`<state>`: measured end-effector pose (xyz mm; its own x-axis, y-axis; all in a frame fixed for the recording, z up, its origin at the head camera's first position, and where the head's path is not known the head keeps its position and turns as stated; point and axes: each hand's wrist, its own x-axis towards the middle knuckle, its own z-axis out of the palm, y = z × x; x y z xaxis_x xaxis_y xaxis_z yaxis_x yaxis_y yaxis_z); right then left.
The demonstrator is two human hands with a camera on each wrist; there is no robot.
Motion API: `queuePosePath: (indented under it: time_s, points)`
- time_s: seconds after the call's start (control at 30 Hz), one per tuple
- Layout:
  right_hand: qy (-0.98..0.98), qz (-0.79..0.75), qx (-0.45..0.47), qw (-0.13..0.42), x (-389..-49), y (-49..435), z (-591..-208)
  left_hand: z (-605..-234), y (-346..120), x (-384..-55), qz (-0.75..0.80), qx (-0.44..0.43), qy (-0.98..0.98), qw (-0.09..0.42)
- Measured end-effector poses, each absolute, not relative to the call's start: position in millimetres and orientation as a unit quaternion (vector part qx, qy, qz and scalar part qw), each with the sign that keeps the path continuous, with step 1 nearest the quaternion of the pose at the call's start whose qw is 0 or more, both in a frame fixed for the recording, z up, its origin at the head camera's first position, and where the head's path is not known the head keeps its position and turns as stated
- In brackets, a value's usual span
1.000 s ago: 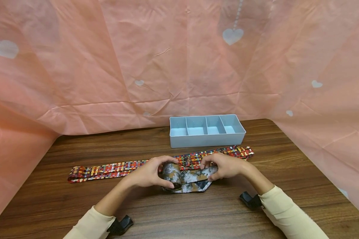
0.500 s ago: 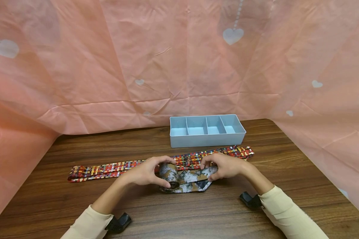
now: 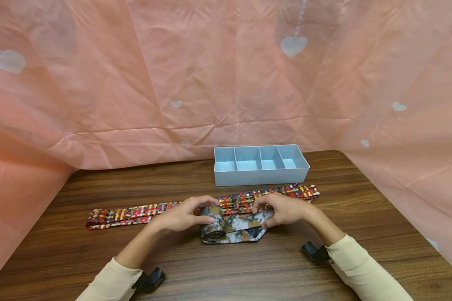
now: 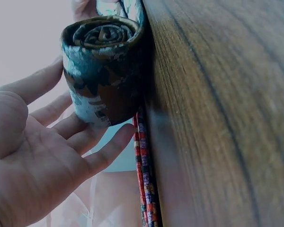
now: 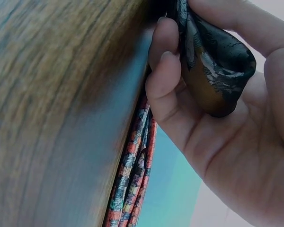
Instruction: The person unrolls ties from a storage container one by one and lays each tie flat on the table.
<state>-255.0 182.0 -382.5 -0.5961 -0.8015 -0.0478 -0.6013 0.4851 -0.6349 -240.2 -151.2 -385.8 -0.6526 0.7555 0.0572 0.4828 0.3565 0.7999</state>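
Observation:
A camouflage-patterned necktie [image 3: 245, 223] in brown, grey and white lies on the table, partly rolled up. Its roll [image 3: 214, 228] stands on edge at the left, with the spiral end facing the person. My left hand [image 3: 184, 214] holds this roll, the thumb on its upper left side and the fingers around its far side. In the left wrist view the coiled layers of the roll [image 4: 104, 71] show plainly. My right hand [image 3: 286, 209] grips the folded right part of the tie, fingers curled at the far edge and thumb at the near one. That fold [image 5: 215, 71] bulges in my right palm.
Behind both hands a second necktie [image 3: 135, 214], multicoloured with red and yellow checks, lies folded lengthwise across the table [image 3: 226, 276]. A light blue box [image 3: 260, 177] with several compartments stands at the back. Pink heart-printed cloth [image 3: 211, 83] walls the table in.
My left hand and the roll have shifted slightly left. The left thumb has moved up from the roll's near end onto its upper side, baring the spiral. My right hand has stayed put.

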Motion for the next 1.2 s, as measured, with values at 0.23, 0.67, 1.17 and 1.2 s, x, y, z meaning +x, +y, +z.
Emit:
queuePosePath:
  time_s: [0.23, 0.67, 1.17, 1.2]
  points:
    - [0.846, -0.286, -0.417, 0.168, -256.0, 182.0, -383.0, -387.4, -151.6, -241.6, 0.435, 0.389, 0.792, 0.18]
    - [0.847, -0.285, -0.415, 0.171, -256.3, 182.7, -382.2, -384.9, -158.4, -242.4, 0.451, 0.356, 0.795, 0.192]
    - [0.843, -0.29, -0.418, 0.175, -254.4, 182.1, -381.1, -381.4, -162.9, -240.7, 0.417, 0.358, 0.811, 0.203]
    - [0.843, -0.29, -0.418, 0.175, -254.4, 182.1, -381.1, -381.0, -162.4, -240.6, 0.415, 0.357, 0.812, 0.202]
